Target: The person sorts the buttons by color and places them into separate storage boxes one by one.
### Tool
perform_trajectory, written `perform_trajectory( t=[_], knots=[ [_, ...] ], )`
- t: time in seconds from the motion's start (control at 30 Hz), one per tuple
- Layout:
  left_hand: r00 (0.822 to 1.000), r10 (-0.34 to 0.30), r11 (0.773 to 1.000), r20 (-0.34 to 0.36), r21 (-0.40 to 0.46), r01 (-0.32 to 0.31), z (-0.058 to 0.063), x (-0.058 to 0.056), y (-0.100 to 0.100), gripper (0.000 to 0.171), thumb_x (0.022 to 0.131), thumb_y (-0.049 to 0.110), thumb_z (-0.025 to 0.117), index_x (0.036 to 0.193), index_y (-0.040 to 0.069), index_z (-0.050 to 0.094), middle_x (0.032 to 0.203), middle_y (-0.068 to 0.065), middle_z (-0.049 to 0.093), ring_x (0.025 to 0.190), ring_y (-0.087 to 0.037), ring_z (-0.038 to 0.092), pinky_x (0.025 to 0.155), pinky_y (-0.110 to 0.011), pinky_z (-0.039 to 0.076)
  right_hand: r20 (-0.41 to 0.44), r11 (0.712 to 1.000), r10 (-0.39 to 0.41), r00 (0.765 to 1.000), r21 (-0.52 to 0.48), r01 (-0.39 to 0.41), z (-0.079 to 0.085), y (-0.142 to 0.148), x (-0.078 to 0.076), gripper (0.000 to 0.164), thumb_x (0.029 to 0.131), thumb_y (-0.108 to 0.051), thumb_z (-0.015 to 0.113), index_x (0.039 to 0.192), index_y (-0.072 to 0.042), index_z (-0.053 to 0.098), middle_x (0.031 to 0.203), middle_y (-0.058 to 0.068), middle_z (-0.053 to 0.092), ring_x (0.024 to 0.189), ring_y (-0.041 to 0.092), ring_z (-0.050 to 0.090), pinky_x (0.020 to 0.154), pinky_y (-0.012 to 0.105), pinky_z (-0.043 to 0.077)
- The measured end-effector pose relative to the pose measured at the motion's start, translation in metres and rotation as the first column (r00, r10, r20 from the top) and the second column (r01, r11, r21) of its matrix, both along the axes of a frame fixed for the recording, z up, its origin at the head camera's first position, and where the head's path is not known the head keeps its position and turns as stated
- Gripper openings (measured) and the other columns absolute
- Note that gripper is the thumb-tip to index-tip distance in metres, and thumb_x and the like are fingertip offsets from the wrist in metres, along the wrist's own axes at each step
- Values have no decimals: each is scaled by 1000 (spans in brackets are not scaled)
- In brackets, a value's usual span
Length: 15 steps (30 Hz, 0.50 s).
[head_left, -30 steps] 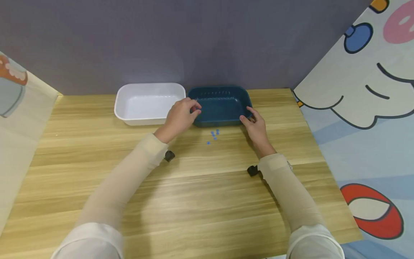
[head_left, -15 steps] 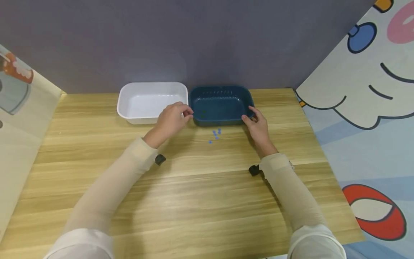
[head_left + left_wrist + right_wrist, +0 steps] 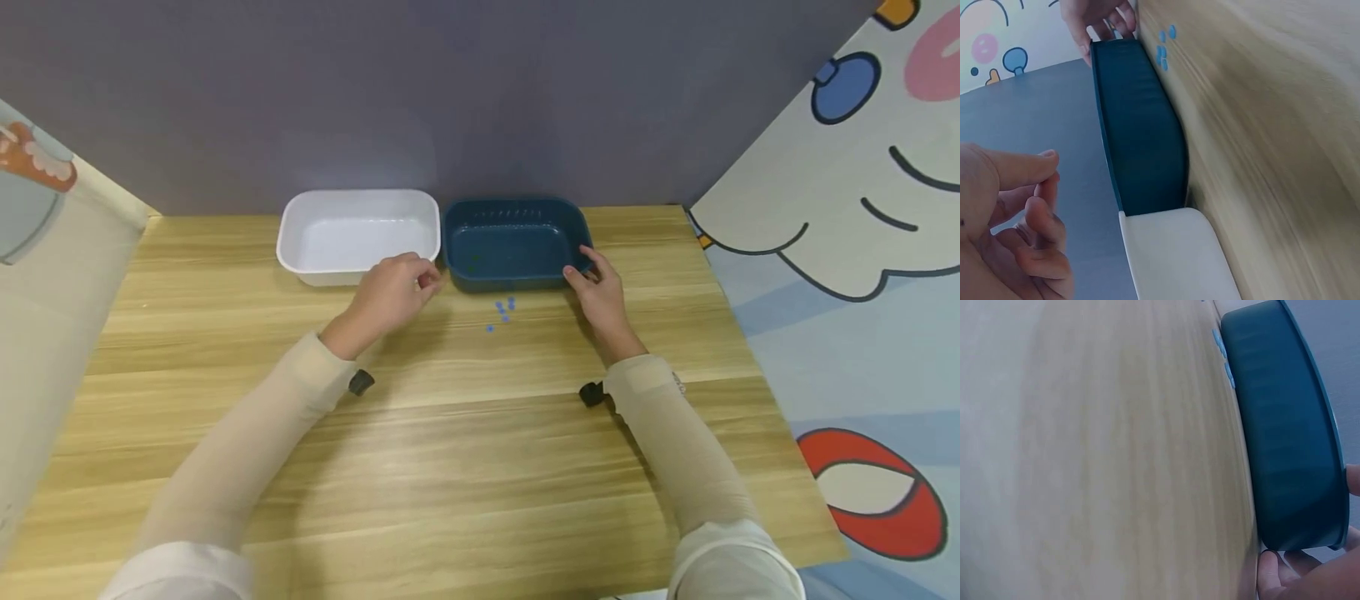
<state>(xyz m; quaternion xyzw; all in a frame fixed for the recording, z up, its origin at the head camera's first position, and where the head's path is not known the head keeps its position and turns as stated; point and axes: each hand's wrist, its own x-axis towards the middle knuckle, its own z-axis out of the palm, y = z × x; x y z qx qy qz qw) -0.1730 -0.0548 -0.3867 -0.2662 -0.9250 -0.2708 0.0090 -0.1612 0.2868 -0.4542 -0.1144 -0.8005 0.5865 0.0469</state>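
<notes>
A dark teal plastic bin point(image 3: 517, 279) stands at the back of the table. My right hand point(image 3: 602, 304) grips its front right corner, fingers and thumb around the rim. In the left wrist view the bin's outer side point(image 3: 1141, 125) shows, with the right hand point(image 3: 1100, 19) at its far end. My left hand point(image 3: 393, 292) hovers by the white bin's front right corner. Its fingers are curled and the thumb tip meets a fingertip point(image 3: 1047, 164); nothing shows between them. Small green bits point(image 3: 472, 262) lie inside the teal bin. Several small blue pieces point(image 3: 504, 310) lie before it.
A white bin point(image 3: 358, 237) stands left of the teal one, almost touching it. Behind both rises a grey partition point(image 3: 360, 100). The wood-grain table point(image 3: 465, 467) reaches toward me, and a cartoon-printed panel point(image 3: 825, 333) borders its right side.
My left hand has drawn back left from over the teal bin's left end to the front of the white bin. Green bits in the teal bin are uncovered. The right hand keeps its grip.
</notes>
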Motion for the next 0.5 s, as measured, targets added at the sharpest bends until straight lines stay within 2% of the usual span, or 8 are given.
perform_trajectory(
  t=[0.2, 0.33, 0.5],
  knots=[
    [1000, 8, 1000, -22, -3, -8, 1, 4, -7, 12, 93, 17, 74, 101, 7, 76, 90, -2, 68, 77, -20, 63, 66, -38, 53, 14, 1000, -4, 1000, 9, 4, 4, 2, 2, 61, 100, -32, 65, 155, -19, 42, 165, 6, 24, 141, 31, 39, 109, 44, 41],
    [999, 25, 1000, -40, -10, -26, 2, 6, -12, 10, 92, 15, 75, 99, 8, 77, 88, -2, 67, 74, -20, 62, 63, -37, 52, 37, 1000, 17, 999, -10, -17, 3, 1, 1, 63, 100, -30, 65, 156, -19, 39, 166, 7, 22, 141, 30, 38, 109, 42, 42],
    [998, 18, 1000, -68, -19, -19, 3, 9, -16, 9, 92, 14, 74, 98, 8, 77, 86, -2, 66, 73, -20, 62, 62, -36, 52, 29, 999, 11, 1000, -34, -10, 0, -1, -2, 63, 100, -26, 65, 156, -17, 40, 165, 8, 23, 140, 30, 39, 110, 42, 41]
  ],
)
